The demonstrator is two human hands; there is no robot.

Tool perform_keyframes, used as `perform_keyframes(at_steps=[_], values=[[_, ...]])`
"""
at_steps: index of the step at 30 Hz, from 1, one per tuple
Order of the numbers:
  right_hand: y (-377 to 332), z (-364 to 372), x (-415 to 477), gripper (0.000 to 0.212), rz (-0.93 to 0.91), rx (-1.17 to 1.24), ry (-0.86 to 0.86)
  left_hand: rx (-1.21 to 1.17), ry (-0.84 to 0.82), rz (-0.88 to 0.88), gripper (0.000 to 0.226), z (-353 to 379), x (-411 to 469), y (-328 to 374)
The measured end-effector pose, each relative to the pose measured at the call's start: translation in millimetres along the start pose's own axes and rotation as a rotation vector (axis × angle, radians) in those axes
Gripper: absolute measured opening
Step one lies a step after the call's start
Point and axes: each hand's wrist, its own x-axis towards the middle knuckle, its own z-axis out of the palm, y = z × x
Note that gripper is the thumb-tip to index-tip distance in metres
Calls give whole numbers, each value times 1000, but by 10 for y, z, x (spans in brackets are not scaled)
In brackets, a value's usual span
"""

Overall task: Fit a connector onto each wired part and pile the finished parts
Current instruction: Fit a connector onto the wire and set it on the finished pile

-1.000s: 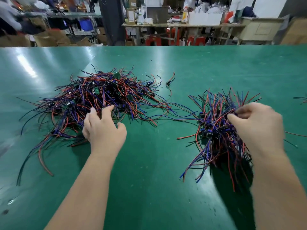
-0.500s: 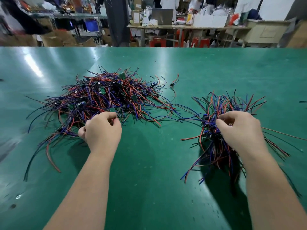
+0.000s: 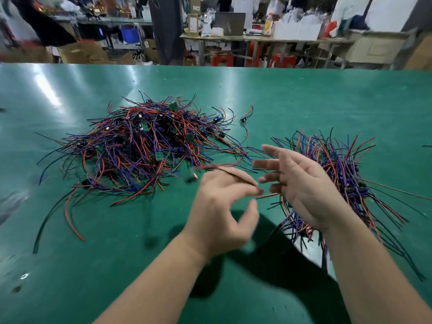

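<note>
Two heaps of red, blue and black wired parts lie on the green table (image 3: 304, 94). The big left heap (image 3: 145, 146) has small green boards in it. The smaller right heap (image 3: 339, 164) sits partly behind my right hand. My left hand (image 3: 222, 206), blurred by motion, is raised between the heaps and pinches one wired part (image 3: 224, 170) whose wires trail up and to the left. My right hand (image 3: 301, 183) hovers just right of it, palm turned toward the left hand, fingers spread and straight, holding nothing.
One loose wired part (image 3: 245, 118) lies apart, just beyond the left heap. Long stray wires (image 3: 70, 213) run out from the left heap toward the near left. Beyond the table's far edge stand benches, cardboard boxes and red stools.
My left hand left the left heap and swung right to the middle with a wired part. My right hand lifted off the right heap and opened, fingers spread.
</note>
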Motion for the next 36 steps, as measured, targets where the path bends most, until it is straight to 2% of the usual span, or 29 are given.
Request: perform_keyframes(at_steps=[3, 7, 12, 16, 18, 21, 23, 25, 27, 30, 36], values=[[7, 50, -22, 49, -20, 1, -121, -42, -136, 24, 11, 76, -39, 77], [61, 110, -38, 35, 72, -84, -143, 32, -303, 66, 5, 56, -49, 135], [110, 155, -36, 29, 134, 61, -187, 55, -551, 107, 8, 55, -62, 187], [86, 115, -71, 26, 80, -77, -294, -4, -613, 59, 16, 54, -59, 210], [75, 120, -79, 21, 18, -180, -237, -16, -588, 28, 17, 29, -50, 151], [81, 109, -20, 15, -90, -281, 22, 61, -497, -75, 19, 6, -33, 27], [53, 71, 12, 9, -45, -146, 161, 110, -411, -223, 27, 15, -21, -50], [14, 32, 25, 14, 83, 45, 214, 43, -322, -390, 30, 37, -6, -110], [-7, 30, 21, 18, 253, 174, 181, -130, -232, -518, 30, 55, 22, -133], [13, 105, 4, 15, 430, 281, 22, -395, -142, -584, 32, 60, 69, -79], [87, 238, -49, 22, 495, 256, -282, -890, 106, -728, 21, 46, 130, 3]])
